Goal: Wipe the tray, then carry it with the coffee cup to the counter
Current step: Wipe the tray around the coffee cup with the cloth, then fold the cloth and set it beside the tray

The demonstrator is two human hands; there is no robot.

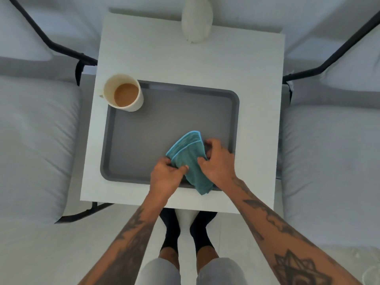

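A grey rectangular tray (144, 140) lies on a small white table (185, 64). A cream coffee cup (123, 95), part full of milky coffee, stands in the tray's far left corner. A folded teal cloth (188, 155) rests over the tray's near right part, its lower end hanging past the rim. My left hand (165, 175) pinches the cloth's left edge. My right hand (218, 159) grips its right side. Both hands hold the cloth just above the tray floor.
A white vase (196, 21) stands at the table's far edge. Pale cushioned seats with black metal frames flank the table on the left (35, 128) and right (329, 145). My feet in dark socks (185, 229) stand at the table's near edge.
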